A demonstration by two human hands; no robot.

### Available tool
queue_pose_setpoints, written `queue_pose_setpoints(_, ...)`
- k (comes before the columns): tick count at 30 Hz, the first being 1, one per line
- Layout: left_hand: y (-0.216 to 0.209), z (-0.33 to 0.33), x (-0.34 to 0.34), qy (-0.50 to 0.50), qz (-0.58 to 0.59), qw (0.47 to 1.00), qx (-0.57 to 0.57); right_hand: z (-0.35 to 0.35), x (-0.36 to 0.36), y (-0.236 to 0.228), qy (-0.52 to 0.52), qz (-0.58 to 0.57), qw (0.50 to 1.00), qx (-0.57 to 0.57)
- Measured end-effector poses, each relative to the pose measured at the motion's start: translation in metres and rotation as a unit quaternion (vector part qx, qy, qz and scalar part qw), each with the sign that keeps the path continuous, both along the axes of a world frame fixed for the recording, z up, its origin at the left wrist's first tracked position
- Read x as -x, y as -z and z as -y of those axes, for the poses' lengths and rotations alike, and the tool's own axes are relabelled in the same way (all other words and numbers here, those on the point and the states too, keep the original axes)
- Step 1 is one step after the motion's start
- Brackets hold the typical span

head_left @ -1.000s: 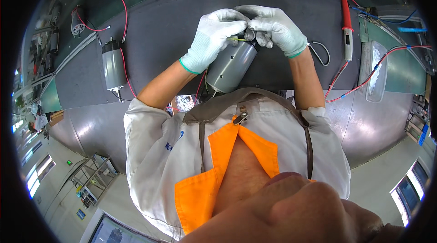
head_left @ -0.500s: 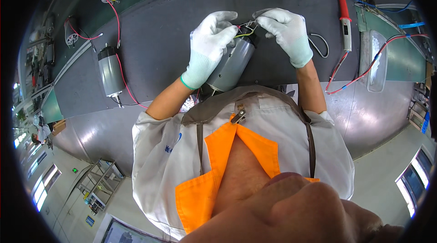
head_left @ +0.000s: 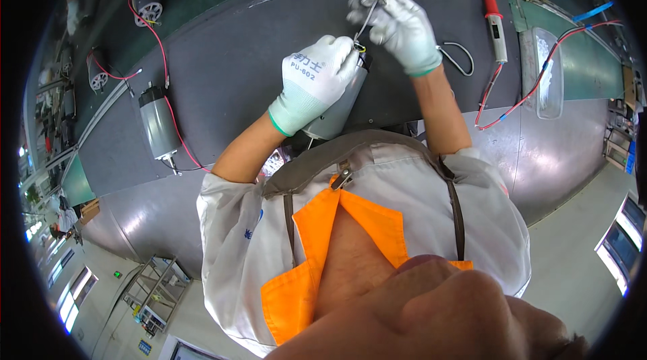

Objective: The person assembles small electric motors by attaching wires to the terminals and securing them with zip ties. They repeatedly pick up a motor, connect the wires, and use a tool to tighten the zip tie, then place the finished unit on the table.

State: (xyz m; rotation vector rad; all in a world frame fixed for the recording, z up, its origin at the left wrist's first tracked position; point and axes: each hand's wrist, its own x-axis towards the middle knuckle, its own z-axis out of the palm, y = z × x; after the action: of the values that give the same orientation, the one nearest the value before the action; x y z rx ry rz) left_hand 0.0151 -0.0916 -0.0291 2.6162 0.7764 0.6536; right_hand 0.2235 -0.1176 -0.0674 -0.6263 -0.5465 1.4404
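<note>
A grey cylindrical motor lies tilted in front of me, its shaft end toward my body. My left hand, in a white glove, covers much of it and pinches the wires at its far end. A bit of yellow shows there; the fingertips hide the rest. Farther up, my right hand, also gloved, is closed with thumb and forefinger on a thin grey strand. That strand runs slanting down to the left fingertips. Whether it is wire or a thin tool, I cannot tell. The other right fingers are blurred.
Another grey motor with a red wire lies to the left. Two more motors sit farther off there. On the right are a bent metal hook, a red-and-white pen-like tool with a cable, and a clear tray.
My right hand has risen away from the motor's end, drawing the thin strand out long. My left hand has turned its back upward and stays at the wires. The view has shifted slightly.
</note>
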Motion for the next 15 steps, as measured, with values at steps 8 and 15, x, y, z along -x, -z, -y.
queue_pose_setpoints(8, 0.004, -0.035, 0.015, 0.196, -0.096, 0.961, -0.167, 0.045, 0.016, -0.04, 0.003, 0.178, 0.977, 0.119)
queue_pose_setpoints(15, -0.009, -0.02, 0.017, 0.184, -0.176, 0.959, -0.126, -0.029, 0.035, -0.033, -0.029, 0.114, 0.99, 0.077)
